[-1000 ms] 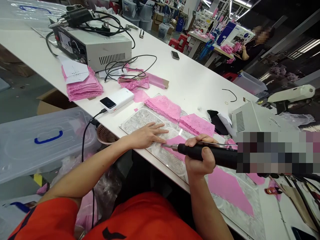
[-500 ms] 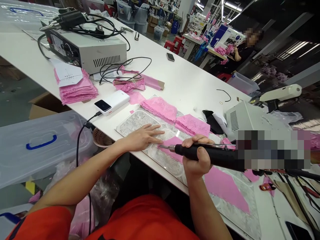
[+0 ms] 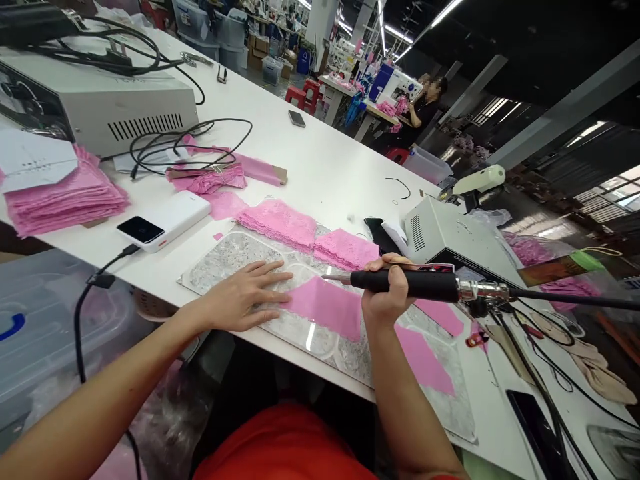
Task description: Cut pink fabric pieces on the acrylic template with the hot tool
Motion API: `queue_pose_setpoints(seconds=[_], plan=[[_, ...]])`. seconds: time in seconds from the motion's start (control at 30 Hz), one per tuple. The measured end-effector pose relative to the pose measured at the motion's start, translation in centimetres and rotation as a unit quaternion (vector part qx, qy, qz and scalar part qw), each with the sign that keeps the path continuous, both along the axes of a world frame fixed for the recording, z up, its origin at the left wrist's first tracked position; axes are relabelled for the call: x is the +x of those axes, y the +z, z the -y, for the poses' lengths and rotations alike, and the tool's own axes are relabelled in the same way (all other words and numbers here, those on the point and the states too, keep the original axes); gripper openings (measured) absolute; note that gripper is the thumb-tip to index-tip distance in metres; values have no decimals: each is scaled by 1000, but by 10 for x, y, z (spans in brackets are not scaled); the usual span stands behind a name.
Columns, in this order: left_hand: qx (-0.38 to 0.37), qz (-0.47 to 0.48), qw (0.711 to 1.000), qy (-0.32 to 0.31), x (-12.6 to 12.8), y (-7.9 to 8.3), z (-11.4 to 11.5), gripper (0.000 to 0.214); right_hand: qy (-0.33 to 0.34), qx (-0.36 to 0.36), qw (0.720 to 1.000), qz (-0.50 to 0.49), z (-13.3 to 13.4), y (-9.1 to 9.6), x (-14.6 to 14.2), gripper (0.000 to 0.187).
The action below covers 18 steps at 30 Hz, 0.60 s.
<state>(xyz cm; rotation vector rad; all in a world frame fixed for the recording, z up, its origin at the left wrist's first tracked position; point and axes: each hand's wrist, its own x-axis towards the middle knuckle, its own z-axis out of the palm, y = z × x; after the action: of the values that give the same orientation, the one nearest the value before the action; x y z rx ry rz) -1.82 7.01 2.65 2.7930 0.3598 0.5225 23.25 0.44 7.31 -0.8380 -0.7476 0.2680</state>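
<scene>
My left hand [image 3: 247, 297] lies flat with fingers spread on the grey marbled board [image 3: 220, 260], its fingertips at the left corner of a pink fabric piece [image 3: 327, 307]. My right hand [image 3: 387, 297] is wrapped round a black corded handpiece [image 3: 430, 285] with a thin metal tip. That tip points left, over the far edge of the pink piece; whether it touches the fabric I cannot tell. Behind the hands sit two stacks of pink lace-edged fabric, a left stack [image 3: 280, 223] and a right stack [image 3: 347, 248]. Another pink piece [image 3: 425, 360] rests right of my right forearm.
A grey control box [image 3: 130, 113] with coiled cable stands at the left, a second box [image 3: 443, 230] at the right. A white power bank [image 3: 185, 213], a pink stack [image 3: 70, 193] and a phone [image 3: 537, 427] lie on the white table. A person [image 3: 425, 110] sits far behind.
The view has swung, so the table's things sit further left. The handpiece tip has moved right, away from my left fingers, exposing more of the pink piece. My left hand stays flat on the board.
</scene>
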Motion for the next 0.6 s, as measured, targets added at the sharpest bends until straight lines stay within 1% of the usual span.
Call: queue_pose_setpoints(seconds=[0.37,0.6], plan=[[19,-9,1000,7,0,0,0,35,25,-17,999,13,-5,-5,-6,9],[9,-4,1000,6,0,1,0,35,19,-25,999,23,-5,-5,-5,10]])
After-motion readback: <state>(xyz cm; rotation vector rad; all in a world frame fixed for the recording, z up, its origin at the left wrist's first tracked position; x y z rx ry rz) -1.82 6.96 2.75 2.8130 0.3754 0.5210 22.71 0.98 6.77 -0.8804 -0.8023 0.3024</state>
